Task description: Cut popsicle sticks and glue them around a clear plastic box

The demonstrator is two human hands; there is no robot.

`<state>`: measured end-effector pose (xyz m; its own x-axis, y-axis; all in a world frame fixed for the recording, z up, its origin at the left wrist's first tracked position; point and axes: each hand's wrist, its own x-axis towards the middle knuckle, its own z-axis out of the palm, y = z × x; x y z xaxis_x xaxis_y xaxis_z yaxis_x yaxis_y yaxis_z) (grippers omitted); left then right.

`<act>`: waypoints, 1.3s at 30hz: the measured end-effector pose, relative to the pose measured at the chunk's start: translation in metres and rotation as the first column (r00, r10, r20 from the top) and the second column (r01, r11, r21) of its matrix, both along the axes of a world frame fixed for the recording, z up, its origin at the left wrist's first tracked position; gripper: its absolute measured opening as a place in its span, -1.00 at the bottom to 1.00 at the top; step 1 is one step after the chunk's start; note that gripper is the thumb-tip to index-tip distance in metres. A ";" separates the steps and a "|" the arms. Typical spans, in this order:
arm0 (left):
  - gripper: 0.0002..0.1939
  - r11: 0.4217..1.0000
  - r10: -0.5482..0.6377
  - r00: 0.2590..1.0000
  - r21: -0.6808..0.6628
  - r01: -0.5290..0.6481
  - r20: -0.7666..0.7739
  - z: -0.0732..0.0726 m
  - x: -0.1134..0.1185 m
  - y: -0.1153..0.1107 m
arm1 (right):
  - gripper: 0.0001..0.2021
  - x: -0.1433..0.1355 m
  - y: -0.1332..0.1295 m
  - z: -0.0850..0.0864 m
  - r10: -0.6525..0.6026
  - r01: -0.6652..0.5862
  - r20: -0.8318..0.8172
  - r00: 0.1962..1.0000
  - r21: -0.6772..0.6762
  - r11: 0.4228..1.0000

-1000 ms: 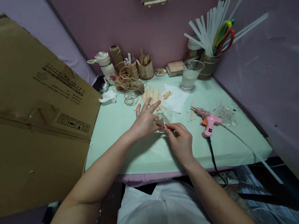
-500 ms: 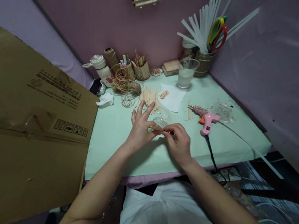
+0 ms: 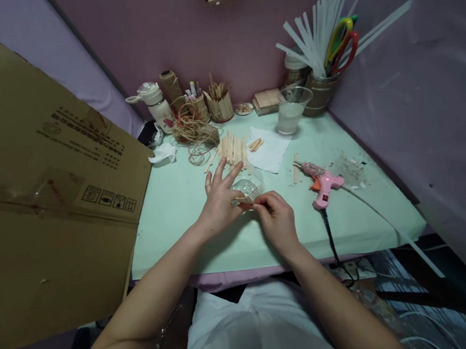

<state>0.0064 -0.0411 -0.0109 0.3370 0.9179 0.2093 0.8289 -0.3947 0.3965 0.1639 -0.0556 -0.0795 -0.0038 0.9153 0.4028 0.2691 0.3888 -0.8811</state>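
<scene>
Over the middle of the table, my left hand (image 3: 218, 199) pinches a small wooden craft stick (image 3: 244, 200) between thumb and index finger, its other fingers spread. My right hand (image 3: 278, 218) is closed at the stick's right end, fingertips pressed together on it. Just behind the fingers lies a clear plastic piece (image 3: 248, 185), partly hidden by my hands. Farther back, a pile of wooden craft sticks (image 3: 233, 147) rests on the table, beside several shorter sticks (image 3: 255, 145) on a white paper sheet (image 3: 271, 155).
At right lie a pink glue gun (image 3: 323, 183) and a single stick (image 3: 295, 169). Behind stand a plastic cup (image 3: 289, 114), a pot of white glue sticks and scissors (image 3: 319, 91), and a bottle (image 3: 160, 111). Tangled twine (image 3: 195, 133) lies back left. A cardboard box (image 3: 55, 192) borders the left.
Both hands keep their hold on the stick, with the right hand shifted very slightly. The whole view has tilted a little; the objects on the table stay in place.
</scene>
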 end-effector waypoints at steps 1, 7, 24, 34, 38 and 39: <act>-0.97 1.000 -0.001 1.000 -0.016 0.001 -0.004 0.000 0.000 0.000 | -0.87 0.000 0.000 0.000 0.011 -0.011 -0.013 1.000 -0.027 1.000; -0.96 0.997 -0.025 1.000 -0.077 0.025 0.002 0.000 0.000 0.003 | -0.89 0.004 0.003 0.001 0.054 -0.060 -0.056 0.997 -0.115 0.992; -0.96 0.997 0.032 0.999 -0.070 -0.032 0.003 0.004 0.003 0.008 | -0.89 0.004 0.006 0.003 0.027 -0.036 -0.072 0.997 -0.121 0.992; -0.96 0.997 0.056 0.992 -0.054 -0.062 -0.109 0.008 0.006 0.013 | -0.88 0.011 0.016 0.025 0.031 -0.022 -0.051 0.998 0.172 0.985; -0.96 0.998 0.027 0.992 -0.047 -0.033 -0.123 0.007 0.007 0.012 | -0.81 0.012 0.023 0.029 0.127 -0.128 0.020 0.992 0.156 0.979; -0.96 0.998 0.022 0.993 -0.055 -0.028 -0.120 0.007 0.007 0.013 | -0.83 0.013 0.024 0.030 0.139 -0.142 0.032 0.990 0.145 0.979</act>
<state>0.0138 -0.0281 -0.0037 0.3332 0.9356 0.1165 0.8809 -0.3529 0.3152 0.1766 -0.0314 -0.0498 -0.1383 0.8360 0.5311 0.2212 0.5488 -0.8062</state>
